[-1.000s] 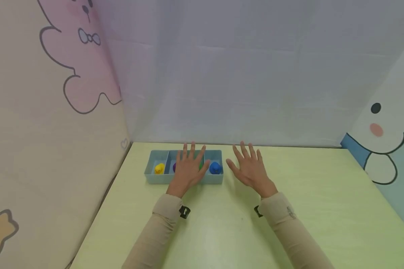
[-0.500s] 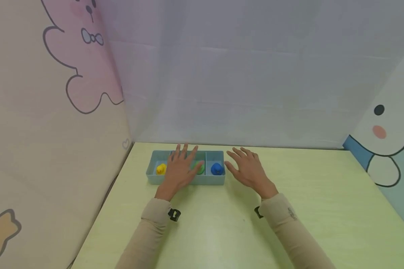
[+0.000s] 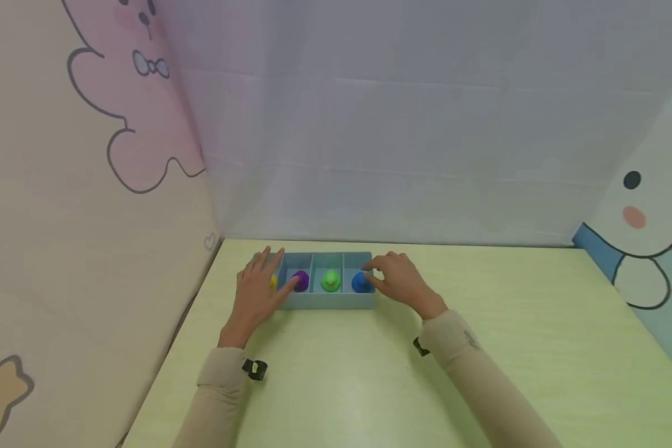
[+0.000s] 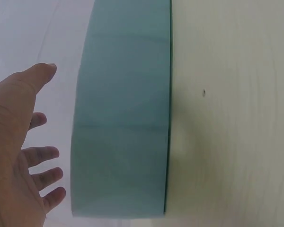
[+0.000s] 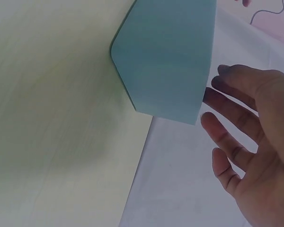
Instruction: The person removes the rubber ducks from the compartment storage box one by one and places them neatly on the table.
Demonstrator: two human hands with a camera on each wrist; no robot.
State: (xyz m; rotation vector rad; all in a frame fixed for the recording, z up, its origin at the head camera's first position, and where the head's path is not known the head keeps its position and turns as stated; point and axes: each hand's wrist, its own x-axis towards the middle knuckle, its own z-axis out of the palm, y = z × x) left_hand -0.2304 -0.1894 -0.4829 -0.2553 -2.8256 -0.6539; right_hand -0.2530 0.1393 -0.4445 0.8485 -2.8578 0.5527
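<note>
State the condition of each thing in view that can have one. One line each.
Left hand: fingers spread, holding nothing
Right hand: fingers curved near the blue toy, no grip visible
Blue toy: in the tray's rightmost compartment, partly covered
Green toy: upright in its compartment
Purple toy: in its compartment, partly covered
Yellow toy: mostly hidden by the left hand
Tray: open-topped, on the table

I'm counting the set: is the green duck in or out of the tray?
In: the green duck sits in a compartment of the tray, between the purple duck and blue duck.
</note>
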